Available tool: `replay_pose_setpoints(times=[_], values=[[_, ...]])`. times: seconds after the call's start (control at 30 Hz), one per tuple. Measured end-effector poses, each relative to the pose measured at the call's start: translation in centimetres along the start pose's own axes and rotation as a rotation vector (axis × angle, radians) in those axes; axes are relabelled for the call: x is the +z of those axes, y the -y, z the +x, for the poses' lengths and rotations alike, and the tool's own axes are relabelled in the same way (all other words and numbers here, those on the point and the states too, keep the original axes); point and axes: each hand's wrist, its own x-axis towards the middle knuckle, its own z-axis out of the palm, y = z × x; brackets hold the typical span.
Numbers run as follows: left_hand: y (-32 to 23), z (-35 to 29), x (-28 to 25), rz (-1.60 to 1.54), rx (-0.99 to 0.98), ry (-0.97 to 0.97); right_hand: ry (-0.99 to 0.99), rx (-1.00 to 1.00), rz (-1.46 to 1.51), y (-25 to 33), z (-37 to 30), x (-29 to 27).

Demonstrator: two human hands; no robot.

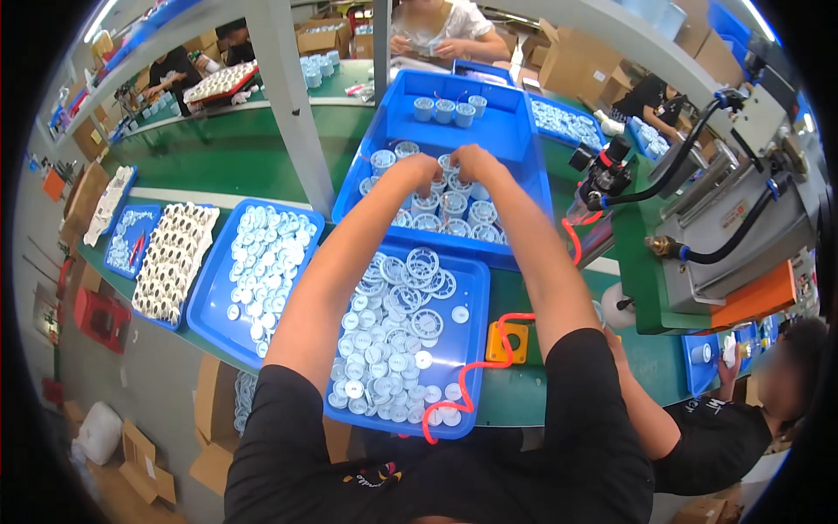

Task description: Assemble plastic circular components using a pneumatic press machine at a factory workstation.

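Both arms stretch forward over a deep blue bin (511, 122) holding rows of light-blue plastic cups (425, 203). My left hand (422, 171) is curled down among the cups near the bin's middle; its fingers are bent and what they hold is hidden. Just to its right, my right hand (472, 161) is also closed, fingertips down beside a cup rim, its grip partly hidden. Several more cups (444, 111) stand apart at the bin's far end. Below the bin sits a blue tray (463, 349) with loose light-blue discs (384, 362) and spoked rings (426, 324).
Left of me are another tray of discs (266, 262) and a moulded pulp tray (175, 262). A press machine (716, 236) stands right, by a yellow box (508, 342) and red coiled hose (472, 375). A co-worker's arm (642, 397) reaches in at right; a grey post (288, 105) rises ahead.
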Motion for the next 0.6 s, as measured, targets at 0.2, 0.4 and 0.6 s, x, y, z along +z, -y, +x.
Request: replay_pose_setpoints(times=[0.2, 0.4, 0.6], values=[[-1.6, -1.0, -3.9, -0.134, -0.087, 0.030, -0.055, 0.057, 0.048, -0.9, -1.2, -1.8], [-3.0, -2.0, -7.3, 0.015, -0.006, -0.081, -0.136, 0.044, -0.016, -1.9, -1.6, -5.2], [-4.0, -3.3, -9.0, 0.231, -0.043, -0.068, -0.144, 0.049, 0.022, -0.8, -3.5, -7.6]])
